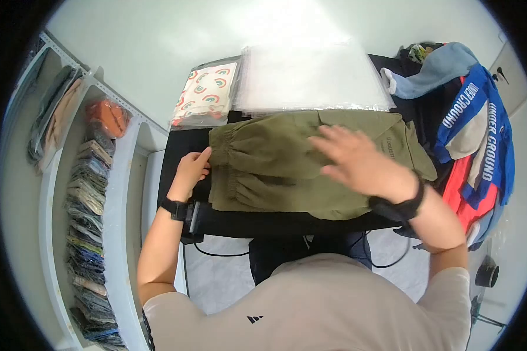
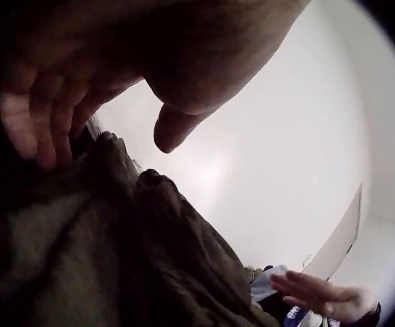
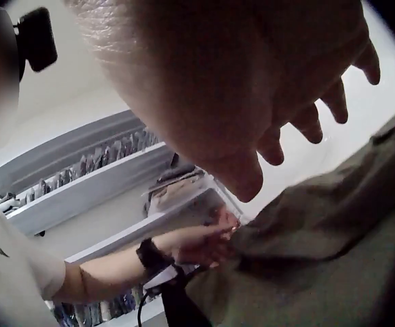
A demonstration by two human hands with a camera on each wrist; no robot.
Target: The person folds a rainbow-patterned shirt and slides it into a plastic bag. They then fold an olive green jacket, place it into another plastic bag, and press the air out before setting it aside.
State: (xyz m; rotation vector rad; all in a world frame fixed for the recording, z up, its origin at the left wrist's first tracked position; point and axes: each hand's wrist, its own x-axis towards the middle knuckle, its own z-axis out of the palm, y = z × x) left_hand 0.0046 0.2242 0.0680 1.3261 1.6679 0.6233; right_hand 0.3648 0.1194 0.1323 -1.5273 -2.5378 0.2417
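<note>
A pair of olive green trousers (image 1: 269, 161), folded, lies across the black table with its gathered elastic waistband (image 1: 223, 175) toward the left. At the waistband's left edge is my left hand (image 1: 188, 171); the left wrist view shows that hand (image 2: 116, 75) with fingers loosely bent beside the cloth and thumb held apart. My right hand (image 1: 363, 164), blurred in the head view, is over the right half of the trousers. In the right wrist view its fingers (image 3: 306, 122) are spread and straight above the fabric (image 3: 306, 252), holding nothing.
Behind the trousers lie a stack of clear plastic bags (image 1: 313, 79) and a bagged rainbow-print garment (image 1: 208, 88). Clothes, including a blue lettered one (image 1: 492, 126), are heaped at the right. White shelves (image 1: 120, 193) with packed garments stand at the left. A cable (image 1: 222, 254) hangs below the table.
</note>
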